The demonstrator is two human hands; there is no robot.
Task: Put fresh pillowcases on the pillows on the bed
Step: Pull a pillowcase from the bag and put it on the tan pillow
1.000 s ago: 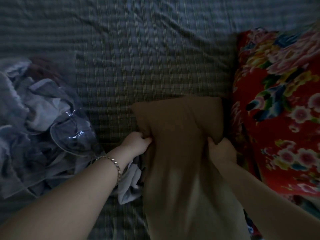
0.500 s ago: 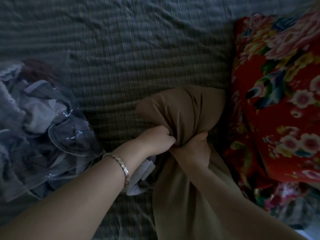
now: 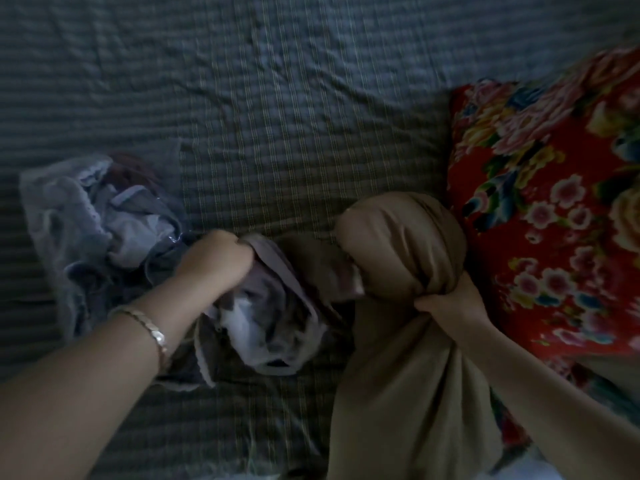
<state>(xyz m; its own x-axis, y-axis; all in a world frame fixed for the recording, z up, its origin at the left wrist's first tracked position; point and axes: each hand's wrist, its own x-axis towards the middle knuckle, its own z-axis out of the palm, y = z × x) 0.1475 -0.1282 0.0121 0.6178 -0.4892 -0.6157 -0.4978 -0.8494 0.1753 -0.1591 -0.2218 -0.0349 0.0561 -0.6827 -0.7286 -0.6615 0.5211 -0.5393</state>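
- Pillow (image 3: 398, 393), tan and without cover, lies on the checked bed sheet (image 3: 277, 116). Its long axis runs from the person toward the far side, and a red floral quilt (image 3: 554, 220) is just beside it on the right.
- The right hand (image 3: 446, 306) is clamped around the pillow near its far end, and the squeezed end bulges beyond the fist.
- The left hand (image 3: 214, 261) grips a bunched pale pillowcase (image 3: 273, 320) just left of the pillow. The two hands are apart.
- I judge the pillowcase must come across from the left and over the squeezed end. Where its opening is, I cannot tell.
- A plastic bag of clothes (image 3: 86, 230) lies further left.
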